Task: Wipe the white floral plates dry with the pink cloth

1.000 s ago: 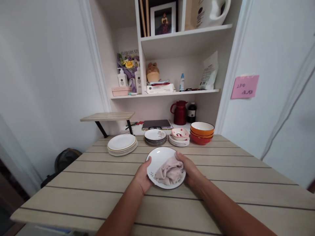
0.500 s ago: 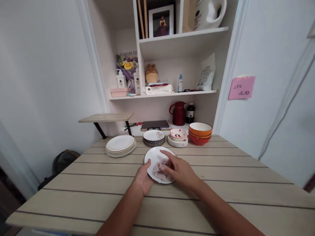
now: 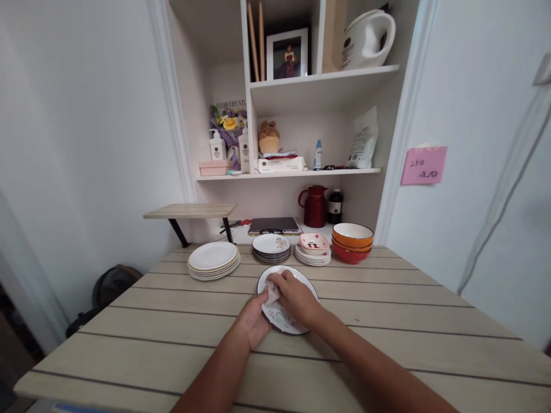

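Note:
A white plate [image 3: 301, 279] with a dark rim and a small printed pattern is held over the near middle of the table. My left hand [image 3: 253, 319] grips its left edge, thumb on top and fingers underneath. My right hand [image 3: 297, 295] is closed on a crumpled pale cloth [image 3: 271, 293], pressed on the plate's upper left near my left thumb. Part of the plate's face is hidden under the right hand.
Along the table's back stand a stack of white plates [image 3: 213, 256], dark-rimmed plates [image 3: 271, 244], small plates [image 3: 313, 259] topped by a pink-white square dish [image 3: 314, 241], and orange-red bowls [image 3: 352, 241]. A small raised shelf [image 3: 190, 211] is at back left.
My right hand has moved the cloth from the plate's lower middle to its upper left, uncovering the printed pattern. The view has tipped slightly upward.

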A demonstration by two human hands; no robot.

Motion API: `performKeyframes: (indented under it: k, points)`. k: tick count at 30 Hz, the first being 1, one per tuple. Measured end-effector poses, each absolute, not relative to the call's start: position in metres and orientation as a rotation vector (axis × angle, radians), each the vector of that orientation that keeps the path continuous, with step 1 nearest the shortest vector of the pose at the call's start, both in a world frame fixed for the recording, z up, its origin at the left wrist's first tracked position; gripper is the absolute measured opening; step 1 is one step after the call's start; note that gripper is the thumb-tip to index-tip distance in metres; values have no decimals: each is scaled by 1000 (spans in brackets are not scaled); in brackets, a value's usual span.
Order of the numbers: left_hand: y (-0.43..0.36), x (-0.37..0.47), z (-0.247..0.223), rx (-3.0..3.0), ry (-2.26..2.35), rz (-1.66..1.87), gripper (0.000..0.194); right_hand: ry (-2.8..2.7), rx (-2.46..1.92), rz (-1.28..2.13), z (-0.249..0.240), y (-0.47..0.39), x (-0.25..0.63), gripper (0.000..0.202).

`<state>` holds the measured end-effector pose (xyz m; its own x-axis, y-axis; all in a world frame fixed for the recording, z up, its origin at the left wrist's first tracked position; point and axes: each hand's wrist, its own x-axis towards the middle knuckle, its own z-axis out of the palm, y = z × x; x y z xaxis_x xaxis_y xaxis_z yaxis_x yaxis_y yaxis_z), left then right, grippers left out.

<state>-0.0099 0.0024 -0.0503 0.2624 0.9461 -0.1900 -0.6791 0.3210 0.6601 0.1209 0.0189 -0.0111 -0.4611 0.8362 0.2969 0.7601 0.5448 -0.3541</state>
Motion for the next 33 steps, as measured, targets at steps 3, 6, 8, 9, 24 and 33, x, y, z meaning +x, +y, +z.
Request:
performKeyframes:
  k: [3, 6, 8, 9, 24, 33]
  points:
    - [3, -11, -51, 489, 628, 1184, 22, -2334, -1350, 268, -5, 31, 114, 45]
    - [2, -11, -52, 476, 622, 1200, 26, -2289, -1411, 245, -8, 32, 113, 44]
    - [2, -9, -51, 463, 616, 1207, 31, -2255, -1491, 197, -12, 30, 115, 44]
    - [2, -8, -51, 456, 612, 1209, 33, -2250, -1530, 182, -13, 29, 118, 43]
    - [4, -6, -50, 440, 622, 1207, 34, -2246, -1062, 570, -20, 21, 126, 31]
    - [-1, -6, -49, 472, 643, 1172, 41, -2114, -1276, 448, -25, 44, 144, 34]
